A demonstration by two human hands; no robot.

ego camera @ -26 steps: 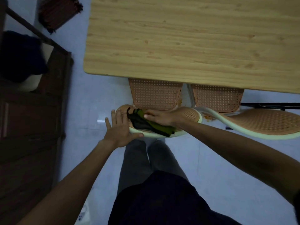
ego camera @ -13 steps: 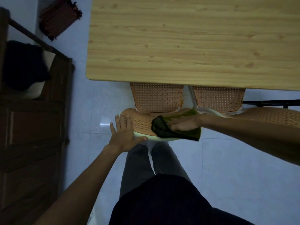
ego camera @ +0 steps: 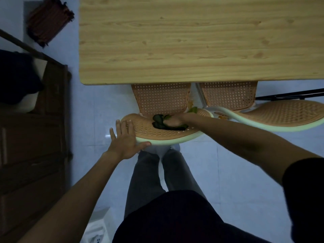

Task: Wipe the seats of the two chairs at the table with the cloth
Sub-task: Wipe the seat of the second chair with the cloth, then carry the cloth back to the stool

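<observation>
Two orange woven chairs are tucked under the wooden table (ego camera: pixel 192 41). The left chair's seat (ego camera: pixel 161 97) and the right chair's seat (ego camera: pixel 228 95) each stick out partly from the table edge. My right hand (ego camera: pixel 173 121) presses a dark green cloth (ego camera: pixel 158 120) down where the left seat's rear meets its curved backrest (ego camera: pixel 145 128). My left hand (ego camera: pixel 126 141) holds the pale rim of that backrest at its left end, fingers spread over the weave and thumb on the rim. The right chair's backrest (ego camera: pixel 284 114) curves off to the right.
A dark wooden cabinet (ego camera: pixel 26 155) stands close on the left. A dark red mat (ego camera: pixel 49 20) lies on the floor at the top left. A black bar (ego camera: pixel 289 95) runs behind the right chair. My legs (ego camera: pixel 157 172) stand right behind the left chair, and a white object (ego camera: pixel 96 230) sits low on the floor.
My right hand swept the cloth from the backrest's left part to its right, then back to the middle and deeper toward the seat. My left hand kept its hold on the rim.
</observation>
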